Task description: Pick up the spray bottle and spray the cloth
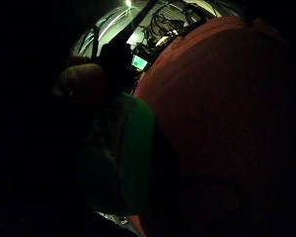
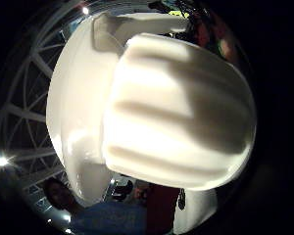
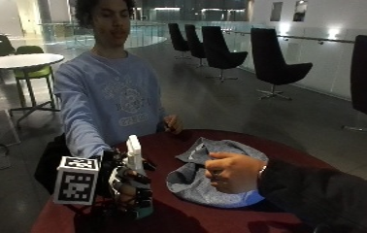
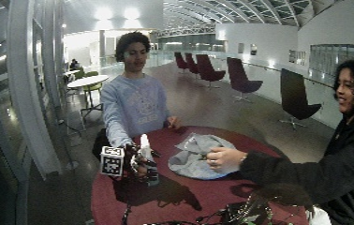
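The black-gloved right hand (image 3: 128,187) has its fingers curled round the white plastic spray bottle (image 3: 134,158), held upright over the round dark-red desk (image 3: 190,213). The crumpled grey cloth (image 3: 199,182) lies near, at about three o'clock from the bottle, so the nozzle likely needs to point that way.

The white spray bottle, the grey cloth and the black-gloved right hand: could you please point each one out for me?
white spray bottle (image 3: 134,150), outside view, its upright white head.
grey cloth (image 3: 190,179), outside view, its crumpled middle.
black-gloved right hand (image 3: 128,187), outside view, fingers curled round the bottle.
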The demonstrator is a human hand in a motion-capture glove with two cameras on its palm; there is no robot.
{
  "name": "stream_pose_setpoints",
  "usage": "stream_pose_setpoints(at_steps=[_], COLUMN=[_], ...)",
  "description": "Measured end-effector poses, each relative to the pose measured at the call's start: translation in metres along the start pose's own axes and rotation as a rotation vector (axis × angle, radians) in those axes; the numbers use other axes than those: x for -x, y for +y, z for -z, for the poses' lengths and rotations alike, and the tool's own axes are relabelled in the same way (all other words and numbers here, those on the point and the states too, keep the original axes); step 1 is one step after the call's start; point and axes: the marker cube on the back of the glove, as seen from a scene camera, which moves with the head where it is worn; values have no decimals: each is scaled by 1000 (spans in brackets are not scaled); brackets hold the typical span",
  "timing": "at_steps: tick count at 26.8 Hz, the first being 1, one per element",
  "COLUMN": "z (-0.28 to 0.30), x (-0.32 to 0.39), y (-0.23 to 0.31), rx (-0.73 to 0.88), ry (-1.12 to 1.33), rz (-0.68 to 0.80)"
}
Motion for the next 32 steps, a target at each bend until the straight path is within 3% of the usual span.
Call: stream_pose_setpoints(at_steps=[25, 32], z=[-4, -24], x=[10, 49], y=[1, 7], rx=[-7, 126], ry=[-52, -71], rz=[47, 125])
